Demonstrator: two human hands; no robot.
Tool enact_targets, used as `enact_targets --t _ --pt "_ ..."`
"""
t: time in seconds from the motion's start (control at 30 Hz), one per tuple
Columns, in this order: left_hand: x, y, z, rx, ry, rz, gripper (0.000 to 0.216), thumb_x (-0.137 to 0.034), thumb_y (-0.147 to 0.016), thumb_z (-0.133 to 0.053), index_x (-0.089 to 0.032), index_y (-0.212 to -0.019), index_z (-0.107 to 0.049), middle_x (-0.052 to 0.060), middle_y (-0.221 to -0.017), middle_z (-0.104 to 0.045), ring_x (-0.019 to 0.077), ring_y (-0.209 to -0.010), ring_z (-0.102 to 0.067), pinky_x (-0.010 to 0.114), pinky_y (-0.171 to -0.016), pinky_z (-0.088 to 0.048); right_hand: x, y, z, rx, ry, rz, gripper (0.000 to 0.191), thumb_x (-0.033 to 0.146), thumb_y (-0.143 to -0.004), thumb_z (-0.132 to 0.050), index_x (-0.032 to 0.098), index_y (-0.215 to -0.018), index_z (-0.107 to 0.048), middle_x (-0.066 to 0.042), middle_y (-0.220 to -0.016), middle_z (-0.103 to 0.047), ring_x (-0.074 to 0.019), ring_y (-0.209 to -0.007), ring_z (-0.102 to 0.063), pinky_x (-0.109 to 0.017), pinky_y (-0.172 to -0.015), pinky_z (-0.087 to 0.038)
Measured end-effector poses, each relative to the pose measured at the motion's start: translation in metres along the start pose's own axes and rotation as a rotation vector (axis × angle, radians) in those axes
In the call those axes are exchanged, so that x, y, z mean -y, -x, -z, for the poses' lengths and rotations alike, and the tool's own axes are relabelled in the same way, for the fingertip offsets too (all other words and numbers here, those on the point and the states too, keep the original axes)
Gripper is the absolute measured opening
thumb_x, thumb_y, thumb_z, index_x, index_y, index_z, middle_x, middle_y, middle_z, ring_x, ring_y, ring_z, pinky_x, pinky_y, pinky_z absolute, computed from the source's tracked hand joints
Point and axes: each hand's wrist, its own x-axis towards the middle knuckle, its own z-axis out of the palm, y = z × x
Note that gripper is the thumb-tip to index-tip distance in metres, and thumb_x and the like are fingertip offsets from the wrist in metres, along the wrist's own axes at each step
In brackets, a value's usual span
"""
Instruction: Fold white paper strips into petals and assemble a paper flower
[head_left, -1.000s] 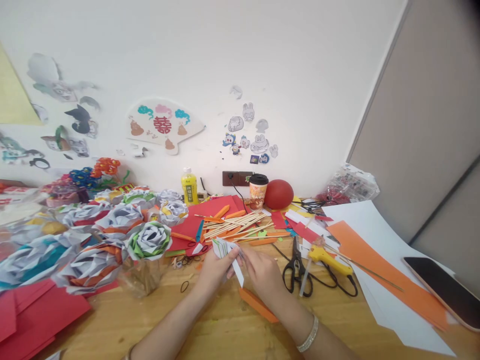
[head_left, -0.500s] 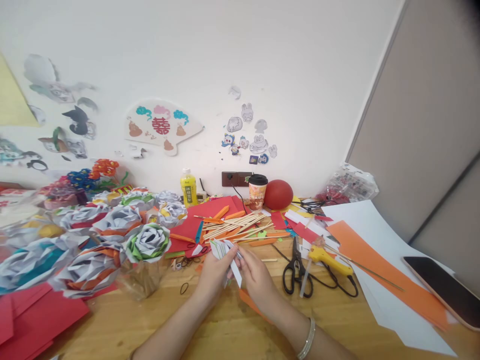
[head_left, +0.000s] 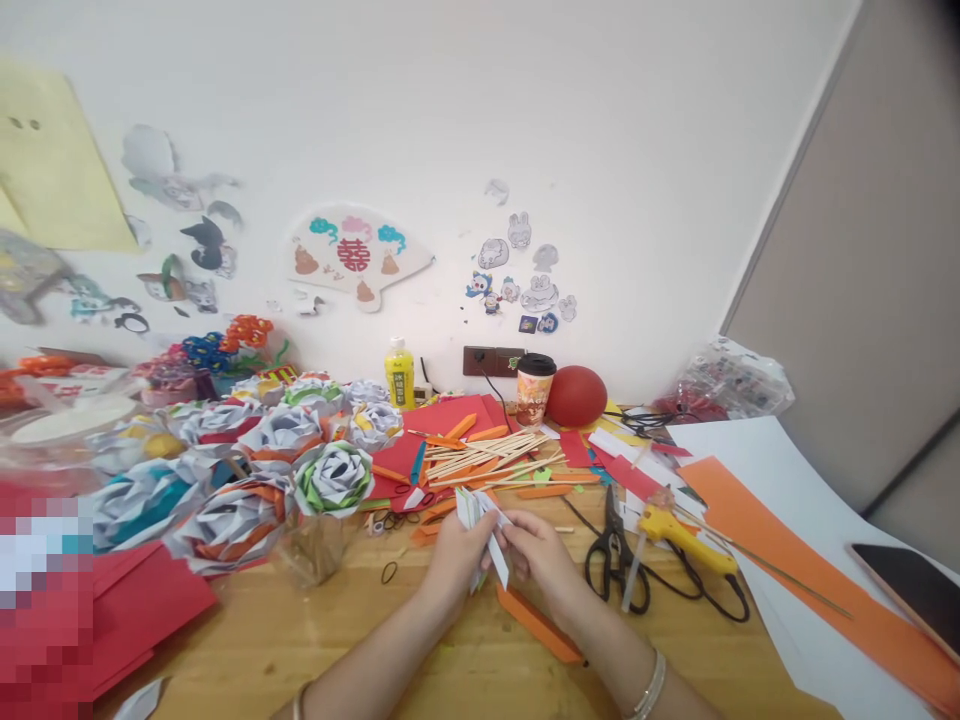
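Between my two hands, above the wooden table point(head_left: 360, 640), is a small bundle of folded white paper strips point(head_left: 496, 562) with thin green edges. My left hand point(head_left: 454, 550) is closed on it, thumb on top. My right hand point(head_left: 536, 550) pinches the bundle from the other side, its fingertips partly hidden behind the paper. An orange folded paper strip point(head_left: 538, 625) lies on the table just beneath my right hand. Black scissors point(head_left: 613, 560) and a yellow glue gun point(head_left: 679, 540) lie to the right of my hands.
Paper flowers point(head_left: 334, 478) crowd the left side, beside red paper sheets point(head_left: 150, 600). Wooden sticks point(head_left: 480, 455) are piled behind my hands, near a yellow bottle point(head_left: 400, 378), a paper cup point(head_left: 534, 390) and a red balloon point(head_left: 577, 395). Orange paper point(head_left: 780, 540) and a phone point(head_left: 911, 595) lie right.
The view has turned a little to the left, so everything sits further right in the picture. Both hands stay closed on the white paper bundle, with little change in their grip.
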Motion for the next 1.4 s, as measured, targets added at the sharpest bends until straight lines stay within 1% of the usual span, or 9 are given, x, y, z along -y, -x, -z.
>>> enact_targets --t 0.2,0.47,0.63,0.8,0.93,1.03,1.1,1.2,1.4 --pt "0.002 -0.001 0.001 0.012 0.001 -0.009 0.032 -0.040 -0.067 -0.054 -0.016 -0.046 -0.046 -0.005 -0.032 -0.042 0.0045 -0.027 -0.031 0.017 -0.032 -0.022 0.000 -0.001 -0.001 0.028 0.042 0.005 0.032 0.050 -0.070 -0.052 0.018 -0.064 -0.046 0.002 -0.046 -0.052 -0.0071 -0.035 -0.036 -0.018 -0.035 -0.024" --pt "-0.005 0.001 0.001 0.049 0.041 -0.026 0.031 -0.041 -0.067 -0.054 -0.016 -0.049 -0.047 -0.007 -0.030 -0.039 0.0045 -0.027 -0.031 0.017 -0.033 -0.023 0.013 0.002 0.002 0.105 0.057 0.010 0.035 0.050 -0.073 -0.049 0.017 -0.061 -0.052 -0.001 -0.052 -0.056 -0.0112 -0.044 -0.047 -0.022 -0.045 -0.036" --pt "-0.002 -0.001 0.002 0.054 0.033 -0.019 0.033 -0.043 -0.065 -0.057 -0.016 -0.048 -0.048 -0.007 -0.029 -0.039 0.0042 -0.025 -0.029 0.017 -0.032 -0.022 0.022 -0.008 0.011 0.014 0.217 0.124 0.035 0.048 -0.062 -0.064 0.016 -0.073 -0.059 -0.002 -0.064 -0.060 -0.0155 -0.063 -0.055 -0.025 -0.060 -0.043" --pt "0.000 -0.009 0.009 0.032 0.026 -0.070 0.040 -0.047 -0.068 -0.054 -0.016 -0.044 -0.048 -0.006 -0.028 -0.037 0.0063 -0.028 -0.034 0.019 -0.035 -0.027 0.020 -0.006 0.013 0.239 0.391 0.224 0.035 0.046 -0.081 -0.044 0.015 -0.077 -0.060 -0.003 -0.067 -0.060 -0.0137 -0.059 -0.053 -0.024 -0.057 -0.040" --pt "0.000 -0.011 0.011 0.105 0.059 -0.109 0.040 -0.048 -0.067 -0.057 -0.016 -0.045 -0.048 -0.006 -0.029 -0.038 0.0072 -0.030 -0.036 0.020 -0.037 -0.030 0.017 -0.001 0.012 0.129 0.646 0.341 0.028 0.034 -0.083 -0.041 0.016 -0.074 -0.060 -0.003 -0.068 -0.061 -0.0145 -0.062 -0.053 -0.025 -0.060 -0.039" --pt "-0.001 -0.010 0.010 0.109 0.076 -0.092 0.036 -0.047 -0.066 -0.059 -0.015 -0.052 -0.050 -0.006 -0.034 -0.042 0.0060 -0.030 -0.034 0.019 -0.037 -0.028 0.015 0.000 0.013 -0.021 0.742 0.370 0.027 0.031 -0.082 -0.040 0.016 -0.070 -0.058 -0.003 -0.064 -0.060 -0.0154 -0.061 -0.052 -0.026 -0.060 -0.039" --pt "-0.001 -0.010 0.010 0.088 0.083 -0.070 0.033 -0.046 -0.065 -0.060 -0.014 -0.065 -0.053 -0.005 -0.041 -0.051 0.0048 -0.029 -0.033 0.018 -0.035 -0.024 0.014 -0.002 0.015 -0.105 0.691 0.357 0.024 0.032 -0.081 -0.041 0.016 -0.076 -0.058 -0.003 -0.064 -0.059 -0.0158 -0.059 -0.053 -0.026 -0.057 -0.039" --pt "0.000 -0.011 0.010 0.101 0.108 -0.073 0.037 -0.046 -0.064 -0.060 -0.014 -0.082 -0.054 -0.003 -0.052 -0.058 0.0041 -0.029 -0.034 0.018 -0.033 -0.022 0.013 -0.004 0.019 -0.113 0.501 0.283 0.025 0.037 -0.080 -0.043 0.015 -0.087 -0.054 -0.002 -0.060 -0.057 -0.0152 -0.053 -0.052 -0.024 -0.049 -0.039" --pt "0.002 -0.012 0.010 0.175 0.049 -0.093 0.033 -0.045 -0.067 -0.060 -0.016 -0.059 -0.047 -0.009 -0.034 -0.040 0.0047 -0.031 -0.033 0.017 -0.036 -0.025 0.008 0.002 0.011 0.020 0.416 0.246 0.017 0.035 -0.082 -0.041 0.019 -0.077 -0.045 0.000 -0.060 -0.060 -0.0146 -0.055 -0.056 -0.024 -0.051 -0.041"
